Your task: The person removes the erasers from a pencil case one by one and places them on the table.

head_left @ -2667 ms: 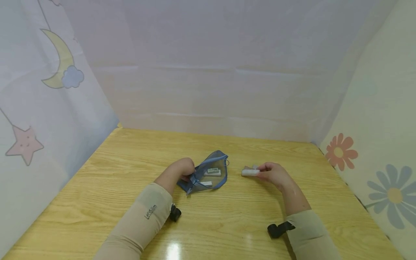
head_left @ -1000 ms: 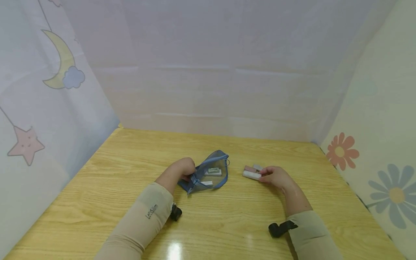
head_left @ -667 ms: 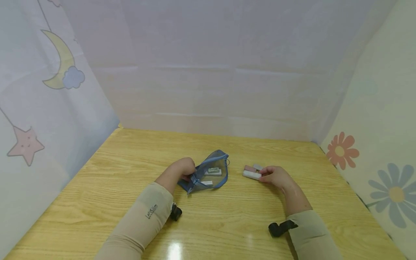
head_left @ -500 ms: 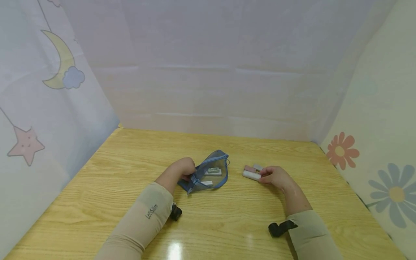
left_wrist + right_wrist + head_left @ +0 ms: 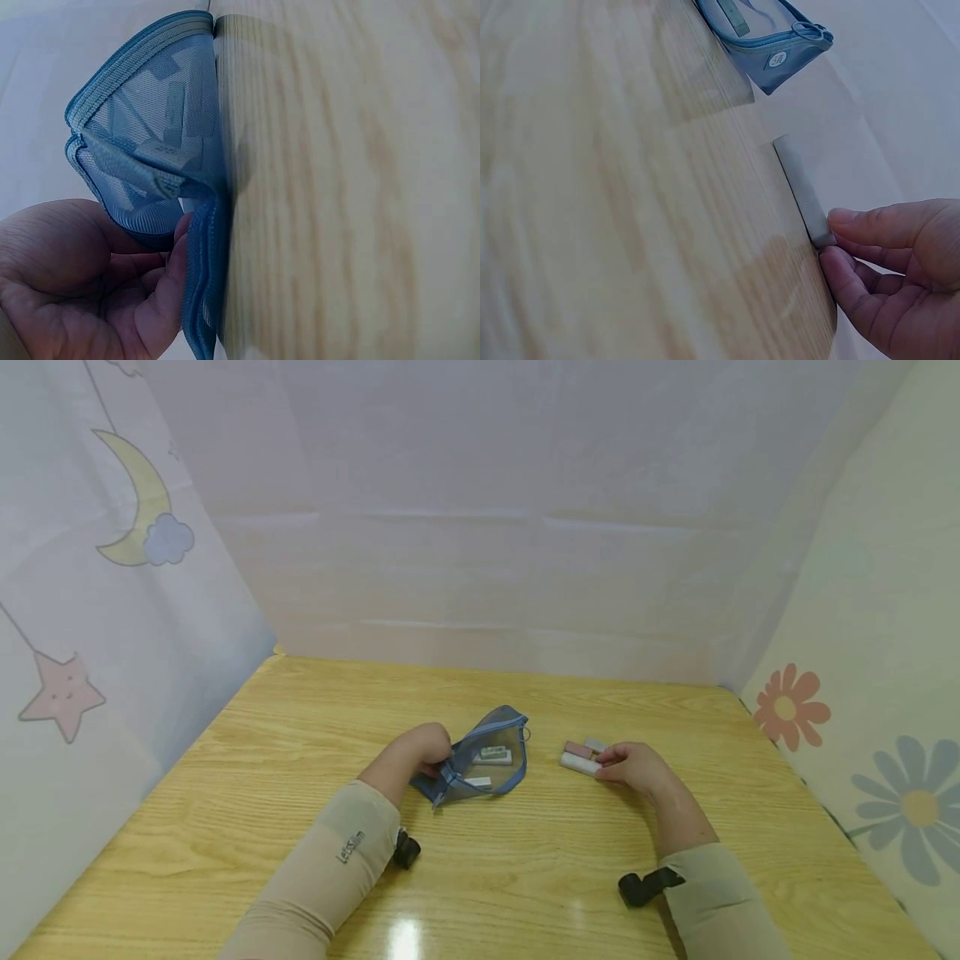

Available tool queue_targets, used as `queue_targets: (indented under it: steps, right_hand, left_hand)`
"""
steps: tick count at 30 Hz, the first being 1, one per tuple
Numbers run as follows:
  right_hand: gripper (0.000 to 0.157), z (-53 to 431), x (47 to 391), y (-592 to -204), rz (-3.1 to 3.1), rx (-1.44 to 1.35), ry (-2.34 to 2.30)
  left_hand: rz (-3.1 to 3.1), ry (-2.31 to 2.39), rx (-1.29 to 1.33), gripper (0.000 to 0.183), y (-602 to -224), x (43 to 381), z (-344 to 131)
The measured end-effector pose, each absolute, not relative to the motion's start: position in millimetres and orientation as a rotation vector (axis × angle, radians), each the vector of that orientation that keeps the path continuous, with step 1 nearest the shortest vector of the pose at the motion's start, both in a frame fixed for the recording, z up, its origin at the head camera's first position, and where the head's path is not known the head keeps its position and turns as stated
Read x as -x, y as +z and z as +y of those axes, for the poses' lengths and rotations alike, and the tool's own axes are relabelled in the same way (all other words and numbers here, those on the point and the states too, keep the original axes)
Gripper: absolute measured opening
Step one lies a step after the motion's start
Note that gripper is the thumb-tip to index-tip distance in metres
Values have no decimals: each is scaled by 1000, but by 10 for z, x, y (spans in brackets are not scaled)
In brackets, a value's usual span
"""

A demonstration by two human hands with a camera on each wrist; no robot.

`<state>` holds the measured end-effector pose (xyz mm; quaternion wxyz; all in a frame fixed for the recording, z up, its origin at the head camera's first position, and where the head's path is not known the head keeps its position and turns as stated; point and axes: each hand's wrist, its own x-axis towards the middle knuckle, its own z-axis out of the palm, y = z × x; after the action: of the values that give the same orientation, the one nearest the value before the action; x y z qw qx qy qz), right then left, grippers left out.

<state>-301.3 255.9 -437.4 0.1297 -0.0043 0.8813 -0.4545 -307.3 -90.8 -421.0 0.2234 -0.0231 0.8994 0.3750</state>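
Pointing lengthwise at pouch (image 5: pixel 500 717): white block (image 5: pixel 580 764)

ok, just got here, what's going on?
A person is working at a wooden table with both hands. The left hand holds a blue mesh pouch by one end, its zip undone, with a few small blocks visible inside. The right hand pinches one end of a white block outside the pouch. Just beyond that are a pink block and a gray block.

Unzipped blue mesh pouch (image 5: pixel 491 729) with pale blocks (image 5: pixel 501 761) inside, slim white bar (image 5: pixel 579 763) apart to its right.
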Motion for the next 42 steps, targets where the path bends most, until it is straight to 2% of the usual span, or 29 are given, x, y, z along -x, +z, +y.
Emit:
queue_targets:
  steps: [20, 28, 42]
  right_hand:
    - [35, 2626, 3020, -4306, 2571, 44, -1349]
    - [35, 2582, 3003, -4266, 2484, 202, -1488]
    - [35, 2231, 2980, -4175, 2442, 421, -1487]
  left_hand:
    - [2479, 1035, 43, 14, -4207, 3112, -914]
    - [2481, 1016, 53, 14, -4228, 3114, -920]
    - [2479, 1027, 59, 17, -4244, 3098, -905]
